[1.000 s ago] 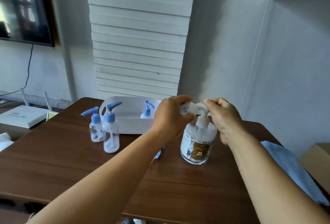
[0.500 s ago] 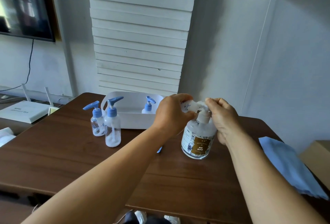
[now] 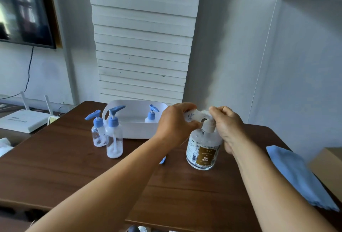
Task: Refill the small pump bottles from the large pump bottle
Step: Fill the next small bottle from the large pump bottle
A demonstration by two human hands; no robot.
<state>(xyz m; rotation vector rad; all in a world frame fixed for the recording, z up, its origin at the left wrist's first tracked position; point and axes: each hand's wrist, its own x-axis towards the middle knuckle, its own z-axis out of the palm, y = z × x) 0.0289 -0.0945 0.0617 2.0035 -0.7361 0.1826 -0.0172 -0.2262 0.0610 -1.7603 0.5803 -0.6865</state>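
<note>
The large clear pump bottle (image 3: 202,150) with a brown label stands on the brown table (image 3: 74,172). My right hand (image 3: 228,128) is closed over its white pump head. My left hand (image 3: 175,124) holds a small clear bottle (image 3: 190,116), without its pump, tilted against the pump's nozzle. Two small bottles with blue pumps (image 3: 97,130) (image 3: 114,136) stand upright to the left. A third small bottle (image 3: 151,115) sits inside the white bin (image 3: 133,128). A bit of a loose blue pump (image 3: 162,160) shows on the table behind my left forearm.
A folded blue cloth (image 3: 296,174) lies at the table's right edge, beside a cardboard box (image 3: 329,165). A white router (image 3: 22,120) sits on a lower surface to the left. The wall is close behind the bin.
Both hands stay on the large bottle's pump and the small bottle. Only the view has shifted a little.
</note>
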